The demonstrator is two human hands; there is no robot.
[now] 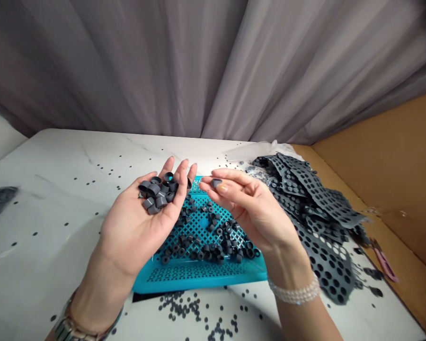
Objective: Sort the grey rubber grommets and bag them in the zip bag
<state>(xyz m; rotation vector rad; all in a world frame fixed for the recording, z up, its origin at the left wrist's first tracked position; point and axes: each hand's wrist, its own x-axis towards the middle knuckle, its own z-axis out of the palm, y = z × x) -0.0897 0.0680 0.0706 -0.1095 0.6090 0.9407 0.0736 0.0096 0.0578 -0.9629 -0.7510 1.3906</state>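
My left hand (pixel 138 227) is turned palm up, fingers slightly curled, holding a small heap of dark grey rubber caps (pixel 159 192). Some of these caps show a hollow, open end. Between the thumb and fingertips of my right hand (pixel 248 203) is one more dark rubber cap (pixel 216 183), partly hidden by the thumb. Both hands are raised over a blue perforated plastic basket (pixel 199 279). Many similar loose caps (pixel 218 251) lie scattered inside it.
Punched dark rubber sheets (pixel 312 199) are piled to the right, with pink-handled scissors (pixel 385 263) beyond. Small black discs (pixel 184 305) litter the white table (pixel 64 265). Clear plastic (pixel 255 150) lies at the back. A grey curtain (pixel 163 66) and a brown panel (pixel 394 175) border the table.
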